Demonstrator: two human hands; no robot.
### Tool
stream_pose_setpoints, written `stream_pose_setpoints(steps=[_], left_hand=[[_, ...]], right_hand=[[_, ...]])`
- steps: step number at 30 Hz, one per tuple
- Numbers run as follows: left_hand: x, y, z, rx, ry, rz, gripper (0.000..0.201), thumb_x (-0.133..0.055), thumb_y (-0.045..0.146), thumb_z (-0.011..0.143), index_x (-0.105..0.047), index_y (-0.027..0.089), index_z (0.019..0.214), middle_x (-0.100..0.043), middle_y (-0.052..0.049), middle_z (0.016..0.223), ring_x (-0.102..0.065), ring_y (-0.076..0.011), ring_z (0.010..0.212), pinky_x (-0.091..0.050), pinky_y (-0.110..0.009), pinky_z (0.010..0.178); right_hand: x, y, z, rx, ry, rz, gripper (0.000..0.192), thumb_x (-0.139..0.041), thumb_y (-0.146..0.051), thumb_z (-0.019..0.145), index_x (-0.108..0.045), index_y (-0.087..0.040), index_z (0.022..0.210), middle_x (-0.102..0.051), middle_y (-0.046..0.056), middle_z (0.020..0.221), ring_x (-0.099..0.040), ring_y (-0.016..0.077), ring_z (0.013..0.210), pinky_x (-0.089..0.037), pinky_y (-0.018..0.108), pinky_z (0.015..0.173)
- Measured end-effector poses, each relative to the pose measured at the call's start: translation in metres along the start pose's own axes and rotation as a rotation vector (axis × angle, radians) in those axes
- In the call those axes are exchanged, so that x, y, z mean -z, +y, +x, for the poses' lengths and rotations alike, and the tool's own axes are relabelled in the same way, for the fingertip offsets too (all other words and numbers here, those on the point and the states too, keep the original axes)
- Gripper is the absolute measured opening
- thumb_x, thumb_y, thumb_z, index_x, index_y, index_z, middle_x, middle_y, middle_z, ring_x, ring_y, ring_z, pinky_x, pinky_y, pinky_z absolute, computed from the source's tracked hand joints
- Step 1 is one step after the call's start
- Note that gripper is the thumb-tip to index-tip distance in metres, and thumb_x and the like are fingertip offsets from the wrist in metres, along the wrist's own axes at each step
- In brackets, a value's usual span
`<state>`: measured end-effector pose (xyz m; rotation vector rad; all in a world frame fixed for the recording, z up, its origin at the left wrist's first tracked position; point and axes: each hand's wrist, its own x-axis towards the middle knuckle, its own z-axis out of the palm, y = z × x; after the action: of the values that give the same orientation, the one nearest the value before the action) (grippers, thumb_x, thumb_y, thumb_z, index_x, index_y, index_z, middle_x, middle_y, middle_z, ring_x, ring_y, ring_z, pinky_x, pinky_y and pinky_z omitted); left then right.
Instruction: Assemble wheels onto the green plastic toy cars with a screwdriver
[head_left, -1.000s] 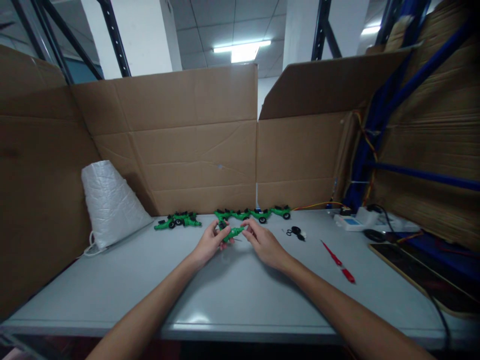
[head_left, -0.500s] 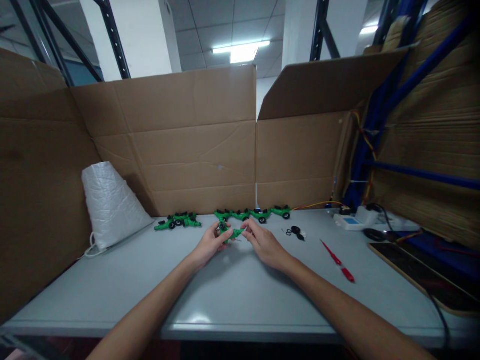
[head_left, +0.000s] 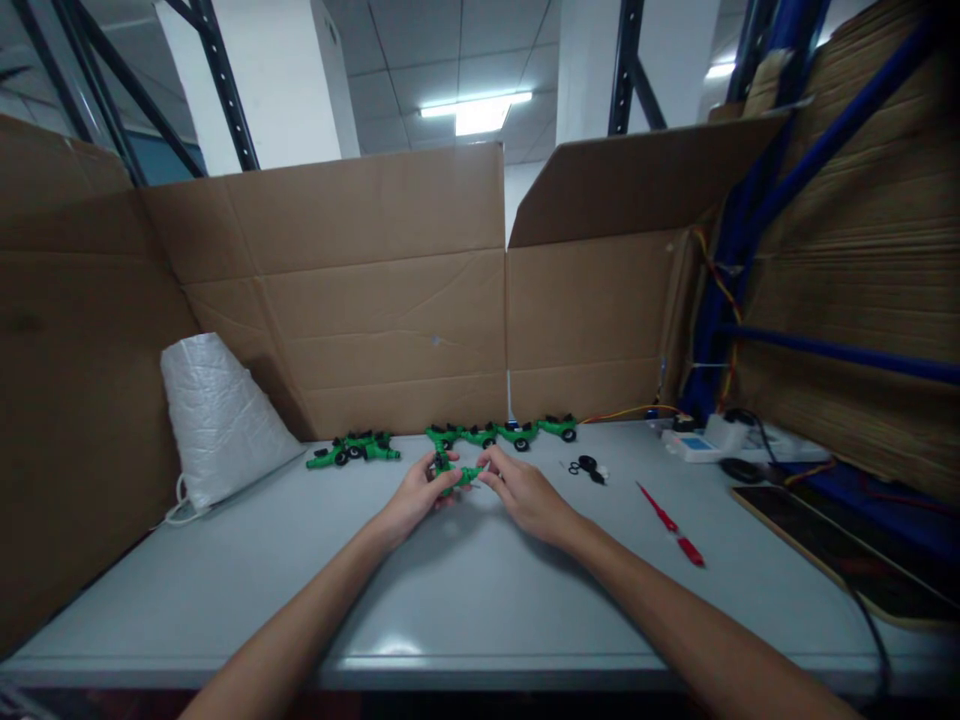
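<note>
A small green plastic toy part (head_left: 457, 474) is pinched between both of my hands just above the grey table (head_left: 465, 590). My left hand (head_left: 415, 494) grips its left end, fingers curled around it. My right hand (head_left: 525, 490) holds its right end with thumb and forefinger. Behind my hands, a row of green toy vehicles with black wheels (head_left: 501, 433) lines the back of the table, and another green cluster (head_left: 352, 447) lies to the left.
A white conical bag (head_left: 217, 415) leans at the left. Loose black wheels (head_left: 587, 466) and a red screwdriver (head_left: 670, 520) lie to the right. A white device with cables (head_left: 701, 443) and a dark board (head_left: 840, 550) sit far right. Cardboard walls (head_left: 360, 290) enclose the table.
Both hands with the green part have shifted slightly left and down in view as the camera tilted a little; the grip is unchanged.
</note>
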<state>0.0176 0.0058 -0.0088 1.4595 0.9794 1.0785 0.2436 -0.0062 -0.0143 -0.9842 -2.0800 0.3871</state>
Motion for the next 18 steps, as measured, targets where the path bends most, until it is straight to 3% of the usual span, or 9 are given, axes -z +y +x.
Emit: stream_pose_setpoints(steps=[18], left_hand=[[-0.002, -0.0024, -0.0006, 0.032, -0.047, -0.112, 0.064, -0.082, 0.044, 0.08, -0.054, 0.016, 0.13, -0.073, -0.005, 0.089, -0.055, -0.01, 0.055, -0.036, -0.022, 0.054]], right_hand=[[0.0008, -0.0017, -0.0009, 0.002, -0.002, -0.002, 0.012, -0.048, -0.031, 0.11, -0.057, -0.024, 0.112, -0.067, 0.003, 0.095, -0.066, 0.0227, 0.087, -0.043, 0.032, 0.079]])
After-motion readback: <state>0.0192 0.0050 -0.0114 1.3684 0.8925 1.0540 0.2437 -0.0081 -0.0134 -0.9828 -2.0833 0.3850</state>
